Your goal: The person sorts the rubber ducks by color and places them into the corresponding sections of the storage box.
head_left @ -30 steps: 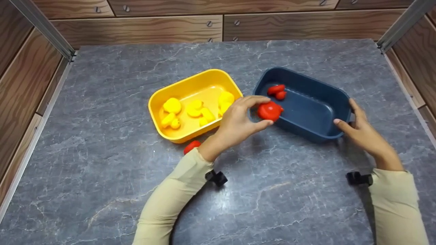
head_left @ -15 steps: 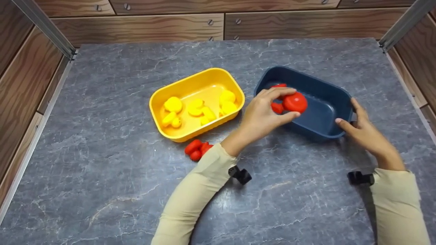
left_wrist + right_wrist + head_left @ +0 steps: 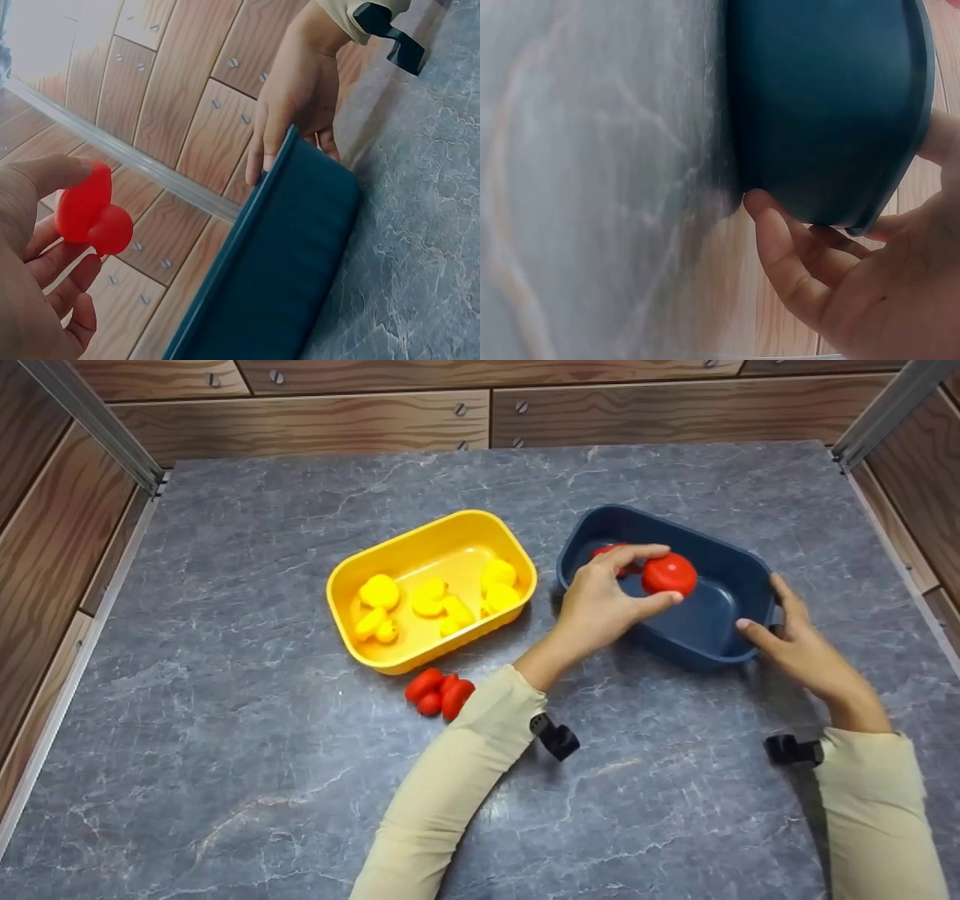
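Observation:
My left hand (image 3: 596,604) pinches a red rubber duck (image 3: 670,574) between thumb and fingers, above the dark blue bin (image 3: 712,615). In the left wrist view the duck's (image 3: 111,229) round head and body show, held higher than the bin's rim. My right hand (image 3: 810,652) grips the bin's right end, thumb over the rim; its fingers (image 3: 776,244) curl against the outer wall in the right wrist view. Inside the bin, red toys (image 3: 606,552) are mostly hidden behind my left hand. More red ducks (image 3: 427,682) lie on the table by my left sleeve.
Left of the blue bin stands a yellow bin (image 3: 352,649) holding several yellow rubber ducks (image 3: 380,592). Both bins rest on a grey marbled table (image 3: 225,765). Wood-patterned panels (image 3: 300,424) and metal posts border it.
My left hand has carried the red duck rightward, from the blue bin's near left edge to over its middle. More of the red ducks on the table now shows. My right hand stays put.

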Tool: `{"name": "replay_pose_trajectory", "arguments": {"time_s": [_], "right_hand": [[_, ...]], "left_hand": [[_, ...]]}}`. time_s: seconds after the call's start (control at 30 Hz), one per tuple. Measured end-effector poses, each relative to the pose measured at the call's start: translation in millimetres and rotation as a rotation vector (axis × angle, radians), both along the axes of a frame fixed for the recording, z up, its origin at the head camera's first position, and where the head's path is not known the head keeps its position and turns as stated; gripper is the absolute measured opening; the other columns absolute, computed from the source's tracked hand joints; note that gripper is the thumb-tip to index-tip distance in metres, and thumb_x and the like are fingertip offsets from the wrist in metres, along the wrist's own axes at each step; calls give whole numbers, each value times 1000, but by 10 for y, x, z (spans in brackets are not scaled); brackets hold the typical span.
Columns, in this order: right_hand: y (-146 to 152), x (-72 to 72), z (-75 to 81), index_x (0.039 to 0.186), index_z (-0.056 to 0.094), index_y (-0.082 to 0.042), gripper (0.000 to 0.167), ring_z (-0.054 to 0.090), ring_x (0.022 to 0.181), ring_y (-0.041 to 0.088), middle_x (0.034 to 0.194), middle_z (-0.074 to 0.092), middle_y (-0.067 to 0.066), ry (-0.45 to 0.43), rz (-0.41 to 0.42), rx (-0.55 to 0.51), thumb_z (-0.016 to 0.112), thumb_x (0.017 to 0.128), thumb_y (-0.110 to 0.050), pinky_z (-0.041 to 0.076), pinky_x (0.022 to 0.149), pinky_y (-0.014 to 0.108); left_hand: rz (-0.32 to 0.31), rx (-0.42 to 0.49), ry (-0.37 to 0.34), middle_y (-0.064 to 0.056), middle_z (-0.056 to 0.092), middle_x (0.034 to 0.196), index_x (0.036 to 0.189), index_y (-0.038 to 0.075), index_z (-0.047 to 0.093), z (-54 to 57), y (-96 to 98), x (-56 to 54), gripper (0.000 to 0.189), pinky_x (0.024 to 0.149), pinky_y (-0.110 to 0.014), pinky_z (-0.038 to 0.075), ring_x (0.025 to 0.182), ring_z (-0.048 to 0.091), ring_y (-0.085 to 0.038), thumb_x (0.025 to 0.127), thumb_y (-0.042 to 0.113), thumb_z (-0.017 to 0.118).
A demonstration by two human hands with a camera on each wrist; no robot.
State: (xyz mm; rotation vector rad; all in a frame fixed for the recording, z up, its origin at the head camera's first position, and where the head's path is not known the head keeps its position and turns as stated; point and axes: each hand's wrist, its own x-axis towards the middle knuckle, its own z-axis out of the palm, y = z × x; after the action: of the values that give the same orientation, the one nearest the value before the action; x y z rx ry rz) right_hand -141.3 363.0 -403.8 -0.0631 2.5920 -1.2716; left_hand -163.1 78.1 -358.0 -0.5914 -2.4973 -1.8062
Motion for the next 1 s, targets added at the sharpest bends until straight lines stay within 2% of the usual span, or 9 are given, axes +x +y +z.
{"name": "replay_pose_trajectory", "arguments": {"time_s": [0.1, 0.33, 0.63, 0.83, 1.0], "right_hand": [[-7, -5, -4, 152, -19, -11, 88, -4, 141, 48, 155, -22, 26, 7, 1, -10, 48, 100, -32, 25, 86, -4], [-18, -15, -6, 152, -18, -11, 88, 3, 139, 53, 155, -21, 28, 3, -1, -3, 49, 100, -32, 28, 85, -3], [-9, -18, 14, 152, -20, -10, 88, 14, 135, 56, 154, -19, 30, -4, 3, 4, 48, 100, -32, 33, 79, -3], [8, -11, 20, 152, -21, -11, 87, 11, 137, 56, 154, -21, 29, -15, 2, 21, 47, 101, -33, 31, 81, -2], [-2, -11, 7, 151, -23, -9, 87, 23, 131, 60, 153, -21, 30, -19, 10, 0, 46, 101, -30, 35, 75, -3]], "left_hand": [[7, -37, -31, 6, 66, 120, 124, 21, 65, -4, 16, -36, 51, 81, -10, 42, 99, 55, -4, 77, 30, 82], [42, -177, -9, 11, 64, 122, 124, 26, 65, -3, 47, -124, 50, 81, -10, 40, 99, 55, -3, 78, 37, 80], [27, -223, -37, 11, 66, 119, 126, 28, 64, -34, 152, -177, 52, 80, -12, 41, 100, 58, 0, 77, 38, 80], [2, -232, -75, 14, 65, 117, 126, 32, 63, 16, 249, -187, 52, 79, -14, 42, 99, 57, 2, 78, 41, 79], [-9, -243, -96, 14, 65, 119, 127, 33, 62, 13, 275, -197, 52, 80, -15, 42, 102, 57, 2, 78, 41, 79]]}}
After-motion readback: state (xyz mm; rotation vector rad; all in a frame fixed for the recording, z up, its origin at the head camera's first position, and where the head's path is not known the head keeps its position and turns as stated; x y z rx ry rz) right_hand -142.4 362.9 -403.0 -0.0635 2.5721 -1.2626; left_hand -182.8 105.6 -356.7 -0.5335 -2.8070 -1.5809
